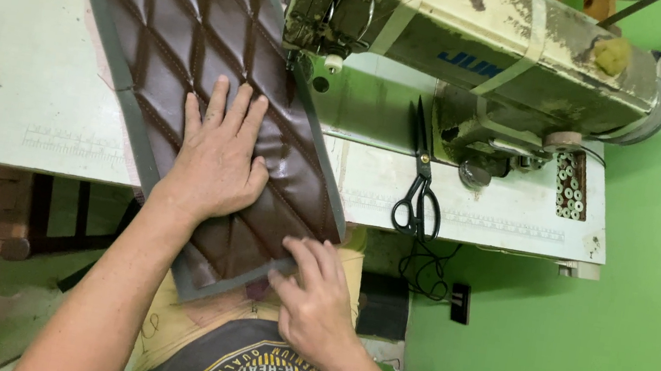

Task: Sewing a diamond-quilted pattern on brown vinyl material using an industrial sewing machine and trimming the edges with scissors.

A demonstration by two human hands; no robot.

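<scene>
Quilted brown panel is lying diagonally on the table, its far end running past the needle, near end overhanging. Left hand is pressing flat, fingers spread; right hand is pinching the grey edge. Most length looks already fed through the machine. Scissors are lying beside it.

One head-worn camera looks steeply down from close above the sewing table; the sewing machine fills the upper right, the person's lap the bottom centre.
</scene>
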